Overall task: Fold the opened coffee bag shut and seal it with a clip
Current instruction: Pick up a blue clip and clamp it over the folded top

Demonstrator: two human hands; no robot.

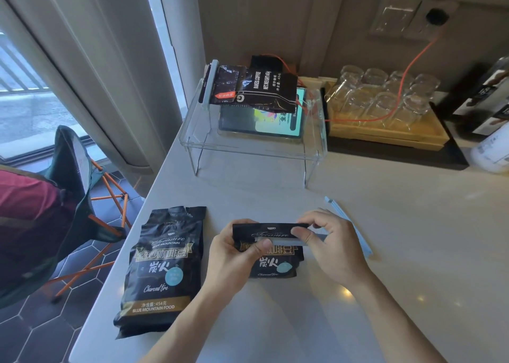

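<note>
A black coffee bag [275, 265] stands on the pale counter in front of me, its top folded over into a flat band. A pale blue clip bar [292, 242] lies across that fold. My left hand [237, 255] grips the bag's left side with the thumb pressing on the clip's left end. My right hand [330, 244] pinches the fold and the clip from the right. Another pale blue clip piece [349, 225] lies on the counter behind my right hand.
A second, open coffee bag [162, 269] lies flat at the counter's left edge. A clear acrylic stand [253, 131] at the back carries a clipped bag [250, 88] over a tablet. Glasses in a wooden tray [385, 131] stand back right, with an orange cable.
</note>
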